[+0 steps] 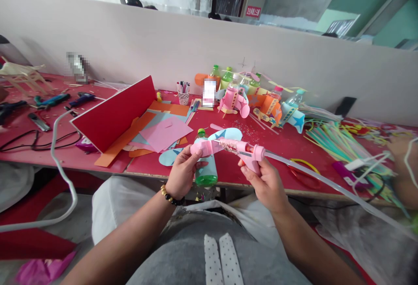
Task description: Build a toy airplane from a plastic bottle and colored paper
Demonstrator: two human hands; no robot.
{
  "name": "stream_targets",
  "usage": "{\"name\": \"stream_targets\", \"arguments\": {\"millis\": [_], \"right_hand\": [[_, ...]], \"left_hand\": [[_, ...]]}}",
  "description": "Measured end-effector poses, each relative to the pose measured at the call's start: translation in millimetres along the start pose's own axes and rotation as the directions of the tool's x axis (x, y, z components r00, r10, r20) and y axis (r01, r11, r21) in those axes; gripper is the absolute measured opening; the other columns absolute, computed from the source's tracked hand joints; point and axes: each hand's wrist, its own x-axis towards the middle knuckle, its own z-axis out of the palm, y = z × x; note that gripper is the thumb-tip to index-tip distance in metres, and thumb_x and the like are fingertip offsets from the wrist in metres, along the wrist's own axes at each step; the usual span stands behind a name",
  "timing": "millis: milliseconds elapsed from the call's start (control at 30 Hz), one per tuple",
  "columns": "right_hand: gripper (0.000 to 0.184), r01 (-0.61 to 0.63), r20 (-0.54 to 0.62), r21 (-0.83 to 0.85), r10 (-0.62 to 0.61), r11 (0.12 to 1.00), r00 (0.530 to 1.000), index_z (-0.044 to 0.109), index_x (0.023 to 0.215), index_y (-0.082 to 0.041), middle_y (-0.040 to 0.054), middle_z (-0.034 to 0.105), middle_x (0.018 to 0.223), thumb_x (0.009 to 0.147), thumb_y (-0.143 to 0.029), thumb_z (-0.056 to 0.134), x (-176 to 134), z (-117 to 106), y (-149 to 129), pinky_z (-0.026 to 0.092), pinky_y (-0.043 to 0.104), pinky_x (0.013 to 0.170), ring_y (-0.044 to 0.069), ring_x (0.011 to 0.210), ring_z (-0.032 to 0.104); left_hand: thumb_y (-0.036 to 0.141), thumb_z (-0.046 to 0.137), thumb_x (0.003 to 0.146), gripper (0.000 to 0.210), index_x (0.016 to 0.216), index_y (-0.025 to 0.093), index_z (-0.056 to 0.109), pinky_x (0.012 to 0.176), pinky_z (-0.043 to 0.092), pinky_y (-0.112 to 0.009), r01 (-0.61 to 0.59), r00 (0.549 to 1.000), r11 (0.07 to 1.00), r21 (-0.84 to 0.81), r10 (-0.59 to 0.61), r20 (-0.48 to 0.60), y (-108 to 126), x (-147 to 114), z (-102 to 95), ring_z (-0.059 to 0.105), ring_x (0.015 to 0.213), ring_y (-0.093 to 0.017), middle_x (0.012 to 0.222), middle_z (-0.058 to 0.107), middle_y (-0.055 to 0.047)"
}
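My left hand is closed, thumb and fingers pinching a small pink piece whose exact kind I cannot make out. My right hand grips the handle of a pink hot glue gun. The gun's front end points left and meets the pink piece. From its back a long translucent glue stick runs right. Just behind my left hand is a green bottle wrapped in light blue paper, with blue star-marked paper wings; whether my fingers touch it is hidden.
Coloured paper sheets and a red board lie left on the red table. Finished bottle planes and a pen cup stand at the back. Straws cover the right, near another person's blurred arm. A white cable hangs left.
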Motion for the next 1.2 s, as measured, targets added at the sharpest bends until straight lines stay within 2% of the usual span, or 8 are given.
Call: {"name": "stream_targets", "arguments": {"millis": [167,367,667,767,900,1200], "right_hand": [[0.013,0.018,-0.006,-0.033,-0.018,0.999,1.000,0.061,0.094,-0.017,0.0034,0.065,0.079,0.088,-0.030,0.060,0.0,-0.1,1.4,0.048,0.026,0.067,0.016,0.070,0.059],[0.017,0.027,-0.003,-0.063,-0.028,0.998,1.000,0.061,0.099,-0.017,0.0036,0.065,0.082,0.089,-0.030,0.060,-1.9,-1.1,5.8,0.048,0.026,0.067,0.017,0.071,0.058],[0.012,0.024,0.017,-0.074,-0.023,0.997,1.000,0.061,0.094,-0.018,0.0014,0.062,0.074,0.089,-0.030,0.059,-5.2,-1.3,4.4,0.047,0.026,0.063,0.016,0.065,0.055],[0.013,0.022,0.026,-0.085,-0.020,0.996,0.999,0.061,0.095,-0.018,0.0026,0.064,0.078,0.089,-0.029,0.059,-5.5,-2.1,4.7,0.048,0.027,0.067,0.017,0.069,0.057],[0.020,0.020,0.042,-0.072,-0.017,0.997,0.999,0.061,0.107,-0.018,0.0055,0.067,0.093,0.089,-0.029,0.059,-6.9,-2.9,5.7,0.048,0.028,0.075,0.019,0.080,0.061],[0.016,-0.007,0.057,-0.062,0.010,0.998,0.998,0.062,0.100,-0.018,0.0032,0.064,0.083,0.089,-0.030,0.059,-10.4,-5.7,6.7,0.047,0.027,0.071,0.017,0.073,0.057]], "left_hand": [[0.031,0.078,0.072,0.023,0.089,0.018,0.069,0.065,0.056,-0.022,-0.010,1.000,1.000,0.006,0.010,0.003,-2.0,1.1,-2.3,0.060,0.078,-0.011,0.088,0.064,0.000],[0.030,0.077,0.074,0.020,0.088,0.018,0.069,0.065,0.057,-0.022,-0.022,1.000,1.000,-0.007,0.022,0.009,-3.6,2.9,-6.0,0.060,0.079,-0.011,0.088,0.064,0.000],[0.029,0.077,0.074,0.021,0.090,0.018,0.069,0.065,0.057,-0.022,-0.043,0.999,0.999,-0.019,0.043,0.012,-0.2,5.0,-5.2,0.062,0.081,-0.012,0.090,0.066,-0.001],[0.029,0.077,0.074,0.022,0.091,0.017,0.069,0.066,0.058,-0.023,-0.047,0.999,0.999,-0.023,0.048,0.009,1.4,5.3,-4.9,0.062,0.083,-0.013,0.091,0.066,-0.002],[0.029,0.075,0.076,0.021,0.092,0.017,0.069,0.066,0.057,-0.023,-0.055,0.998,0.998,-0.021,0.055,0.014,3.4,5.8,-5.4,0.062,0.083,-0.013,0.094,0.066,-0.003],[0.029,0.074,0.077,0.020,0.092,0.017,0.068,0.066,0.057,-0.022,-0.052,0.998,0.998,-0.035,0.053,0.032,4.6,6.3,-8.5,0.063,0.082,-0.012,0.092,0.066,-0.001]]}}
